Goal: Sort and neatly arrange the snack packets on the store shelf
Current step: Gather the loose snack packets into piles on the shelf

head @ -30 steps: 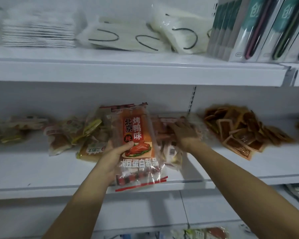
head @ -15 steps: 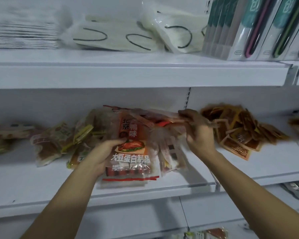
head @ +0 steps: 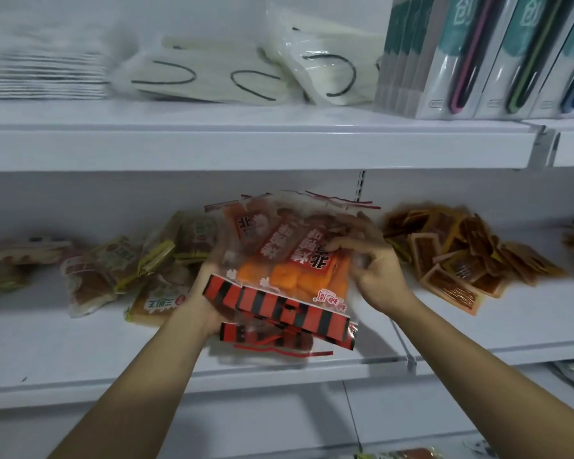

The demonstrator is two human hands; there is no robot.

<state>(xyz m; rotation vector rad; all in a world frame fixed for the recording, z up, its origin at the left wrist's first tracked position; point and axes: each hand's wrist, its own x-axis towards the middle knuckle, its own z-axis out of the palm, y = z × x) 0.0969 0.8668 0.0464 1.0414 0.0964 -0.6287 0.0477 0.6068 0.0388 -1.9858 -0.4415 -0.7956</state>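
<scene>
A stack of clear orange-and-red snack packets (head: 289, 270) is held just above the middle shelf (head: 80, 352), upside down, red-and-black striped ends toward me. My left hand (head: 206, 303) grips the stack from below on its left side, mostly hidden under it. From the right, my right hand (head: 375, 266) curls its fingers over the top packet. A loose heap of yellow-green and brown packets (head: 130, 270) lies to the left. On the right lies a pile of small brown sachets (head: 461, 260).
The upper shelf (head: 246, 147) overhangs the work area and carries white stacked goods (head: 40, 74), plastic-wrapped white items (head: 246, 74) and upright boxed products (head: 494, 58). A slotted upright (head: 362, 187) divides the back wall. More packets lie at the far left (head: 0, 260), far right and below.
My right hand has brought more packets from the shelf onto the one in my left hand. The stack is now flipped upside down, striped ends toward me.
</scene>
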